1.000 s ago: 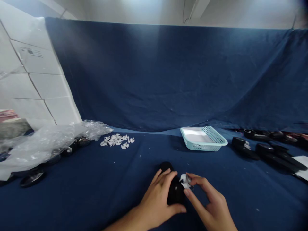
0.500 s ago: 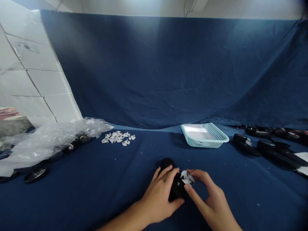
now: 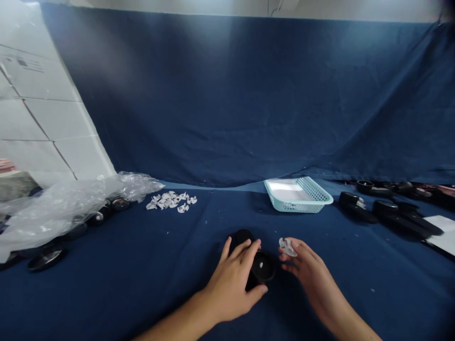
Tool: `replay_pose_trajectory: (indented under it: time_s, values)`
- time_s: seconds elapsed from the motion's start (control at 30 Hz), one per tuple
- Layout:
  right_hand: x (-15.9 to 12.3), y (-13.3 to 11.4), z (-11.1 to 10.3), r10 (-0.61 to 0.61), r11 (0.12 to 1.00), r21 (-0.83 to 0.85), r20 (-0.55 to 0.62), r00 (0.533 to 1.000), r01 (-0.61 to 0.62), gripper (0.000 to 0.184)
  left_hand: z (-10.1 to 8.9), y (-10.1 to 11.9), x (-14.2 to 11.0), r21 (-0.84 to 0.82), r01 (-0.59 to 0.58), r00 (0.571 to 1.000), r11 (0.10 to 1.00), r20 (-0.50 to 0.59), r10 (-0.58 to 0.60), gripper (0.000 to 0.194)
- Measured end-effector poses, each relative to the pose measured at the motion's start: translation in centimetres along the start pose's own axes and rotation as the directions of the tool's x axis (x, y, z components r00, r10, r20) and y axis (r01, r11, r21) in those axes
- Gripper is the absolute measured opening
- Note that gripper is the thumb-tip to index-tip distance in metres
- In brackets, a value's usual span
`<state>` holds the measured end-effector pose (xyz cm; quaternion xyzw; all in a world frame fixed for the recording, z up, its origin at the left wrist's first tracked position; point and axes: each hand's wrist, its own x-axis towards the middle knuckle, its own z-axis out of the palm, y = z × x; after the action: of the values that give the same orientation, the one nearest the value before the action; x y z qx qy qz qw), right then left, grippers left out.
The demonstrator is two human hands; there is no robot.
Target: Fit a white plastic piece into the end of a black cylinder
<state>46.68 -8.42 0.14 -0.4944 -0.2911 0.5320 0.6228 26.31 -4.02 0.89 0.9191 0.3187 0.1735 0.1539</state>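
My left hand [image 3: 232,282] rests over a black round object [image 3: 261,268] on the blue cloth, fingers curled across its top and thumb against its near side. A small pale dot shows in the object's round face. A second black round piece [image 3: 242,235] lies just behind my left fingers. My right hand [image 3: 309,272] is a little to the right of the black object, apart from it, pinching a small white plastic piece [image 3: 286,246] between its fingertips.
A pile of small white pieces [image 3: 171,201] lies at the back left, beside a crumpled clear plastic bag [image 3: 60,208] over black discs [image 3: 46,258]. A light blue mesh basket [image 3: 297,194] stands at the back right. Black parts [image 3: 387,213] and white paper [image 3: 441,227] lie at the far right.
My right hand has lifted the white piece off the black object and drawn it to the right. The object's round face now shows. My left hand stays on the object.
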Motion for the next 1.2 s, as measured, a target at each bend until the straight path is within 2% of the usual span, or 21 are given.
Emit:
replay_pose_trajectory:
  time_s: [0.13,0.3,0.53,0.73,0.8,0.9,1.07,1.2]
  values:
    - [0.03,0.07,0.35,0.061,0.998,0.026,0.045,0.997,-0.062,0.034,-0.05,0.26,-0.08,0.072,-0.029,0.999,0.997,-0.029,0.031,0.086]
    - [-0.26,-0.02,0.50,-0.031,0.996,-0.082,0.077,0.997,0.037,0.030,-0.30,0.75,-0.27,0.152,-0.076,0.994,0.986,-0.069,0.087,0.082]
    - [-0.19,0.00,0.26,-0.110,0.981,-0.156,0.029,0.994,0.113,0.030,-0.45,0.40,-0.36,0.172,-0.107,0.979,0.979,-0.152,0.134,0.063]
    - [-0.09,-0.26,0.32,-0.150,0.970,-0.199,-0.028,0.988,0.141,0.030,-0.52,0.80,-0.62,0.229,-0.207,0.930,0.951,-0.255,0.264,0.048]
    - [0.07,-0.26,0.27,-0.155,0.969,-0.199,-0.034,0.987,0.145,0.030,-0.53,0.90,-0.69,0.228,-0.200,0.921,0.953,-0.289,0.262,0.045]
    - [0.31,-0.14,0.12,-0.151,0.970,-0.199,-0.050,0.987,0.139,0.030,-0.57,0.70,-0.61,0.215,-0.143,0.937,0.966,-0.286,0.202,0.045]
    - [0.36,-0.09,0.01,-0.087,0.993,-0.081,-0.040,0.995,0.084,0.034,-0.68,0.20,-0.39,0.195,-0.064,0.966,0.979,-0.235,0.110,0.047]
    - [0.53,-0.39,0.00,0.052,0.991,0.124,-0.040,0.998,-0.047,0.039,-0.71,0.35,-0.45,0.181,-0.082,0.965,0.980,-0.233,0.124,0.044]
